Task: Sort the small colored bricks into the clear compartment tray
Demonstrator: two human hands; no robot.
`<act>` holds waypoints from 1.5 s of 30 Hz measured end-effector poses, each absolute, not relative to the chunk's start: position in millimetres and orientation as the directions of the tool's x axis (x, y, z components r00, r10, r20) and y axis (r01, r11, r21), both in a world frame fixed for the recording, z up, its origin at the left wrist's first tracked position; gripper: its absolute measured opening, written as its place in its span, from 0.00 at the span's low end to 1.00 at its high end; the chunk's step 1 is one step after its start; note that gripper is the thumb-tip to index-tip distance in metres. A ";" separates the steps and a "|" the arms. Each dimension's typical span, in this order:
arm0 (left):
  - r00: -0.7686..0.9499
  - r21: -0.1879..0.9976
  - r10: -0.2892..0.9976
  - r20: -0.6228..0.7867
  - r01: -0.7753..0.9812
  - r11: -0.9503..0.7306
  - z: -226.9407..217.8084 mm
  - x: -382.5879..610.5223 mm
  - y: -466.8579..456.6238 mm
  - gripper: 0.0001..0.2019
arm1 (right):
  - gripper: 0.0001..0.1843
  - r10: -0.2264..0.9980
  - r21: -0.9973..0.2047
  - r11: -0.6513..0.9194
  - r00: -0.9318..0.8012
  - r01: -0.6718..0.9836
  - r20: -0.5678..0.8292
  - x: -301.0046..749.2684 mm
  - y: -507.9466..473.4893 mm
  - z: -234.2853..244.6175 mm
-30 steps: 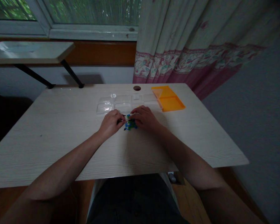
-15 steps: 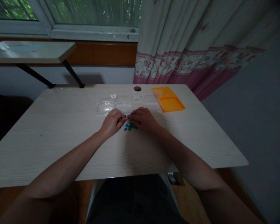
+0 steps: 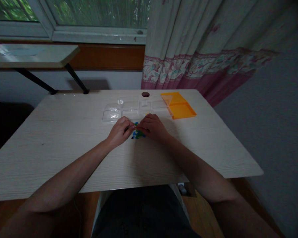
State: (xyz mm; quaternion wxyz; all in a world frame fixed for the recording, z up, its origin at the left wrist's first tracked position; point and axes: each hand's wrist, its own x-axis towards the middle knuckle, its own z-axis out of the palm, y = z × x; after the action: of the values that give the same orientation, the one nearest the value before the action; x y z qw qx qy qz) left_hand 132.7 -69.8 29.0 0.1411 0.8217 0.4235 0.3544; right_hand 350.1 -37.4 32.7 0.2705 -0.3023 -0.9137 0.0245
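Observation:
A small heap of blue, green and dark pieces (image 3: pixel 138 134) lies on the pale wood-grain table between my hands; the pieces are too small to name. My left hand (image 3: pixel 120 131) is closed just left of the heap, thumb and fingers pinched together. From the right, my right hand (image 3: pixel 152 127) reaches over the heap with its fingers bent and its fingertips meeting those of the left. Whatever lies between the fingertips is hidden. Behind both hands sits a clear plastic compartment tray (image 3: pixel 130 105), with a bit of yellow showing in it near my right hand.
An orange plastic case or lid (image 3: pixel 182 110) lies at the tray's right end. A round cable hole (image 3: pixel 145 94) is near the table's back edge. At the back left, a raised shelf (image 3: pixel 34 56) stands on black legs. A curtain (image 3: pixel 173 43) hangs behind the table.
The hands stay nearly in place, with slight finger movement at the fingertips. A little more blue shows between them. The whole view has shifted very slightly.

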 end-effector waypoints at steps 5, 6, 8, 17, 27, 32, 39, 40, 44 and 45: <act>0.374 0.527 0.810 0.452 0.620 -0.581 27.4 131.4 -68.3 0.13 | 0.13 0.615 -0.224 0.771 -0.606 0.596 0.504 357.8 -30.7 33.1; 0.372 0.528 0.812 0.450 0.622 -0.578 27.2 131.1 -68.2 0.13 | 0.13 0.652 -0.233 0.730 -0.552 0.642 0.521 361.1 -27.8 32.7; 0.374 0.534 0.816 0.441 0.621 -0.574 26.9 130.7 -68.2 0.13 | 0.15 0.732 -0.260 0.604 -0.394 0.753 0.556 368.9 -21.0 30.9; 0.406 0.532 0.804 0.435 0.604 -0.593 25.9 132.9 -70.9 0.13 | 0.18 0.795 -0.303 0.376 -0.137 0.876 0.591 384.3 -4.8 14.8; 0.632 0.388 0.681 0.370 0.561 -0.731 31.3 131.4 -73.8 0.16 | 0.16 0.845 -0.326 0.379 -0.180 0.866 0.503 378.7 -13.8 33.3; 0.716 0.246 0.618 0.324 0.568 -0.786 28.9 131.1 -73.6 0.17 | 0.09 0.893 -0.391 0.450 -0.405 0.803 0.197 375.8 -26.2 54.9; 0.659 0.268 0.659 0.363 0.604 -0.751 26.5 129.2 -73.2 0.12 | 0.07 0.720 -0.426 0.614 -0.693 0.665 -0.044 381.8 -33.3 64.2; 0.652 0.272 0.664 0.366 0.607 -0.747 26.5 128.9 -73.1 0.11 | 0.06 0.716 -0.419 0.622 -0.697 0.661 -0.038 381.9 -33.3 63.5; 0.640 0.276 0.677 0.364 0.620 -0.735 28.1 129.4 -73.3 0.10 | 0.06 0.702 -0.389 0.651 -0.712 0.651 -0.017 379.9 -33.1 58.8; 0.637 0.276 0.680 0.363 0.624 -0.731 28.9 129.7 -73.4 0.10 | 0.06 0.697 -0.380 0.661 -0.717 0.647 -0.009 379.1 -33.1 57.7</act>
State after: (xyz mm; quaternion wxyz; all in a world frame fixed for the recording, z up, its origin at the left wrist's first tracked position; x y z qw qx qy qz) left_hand 129.7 -73.4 28.9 0.0622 0.9025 0.3612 0.2263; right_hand 379.1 -33.1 57.7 0.0688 -0.3699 -0.9086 0.1812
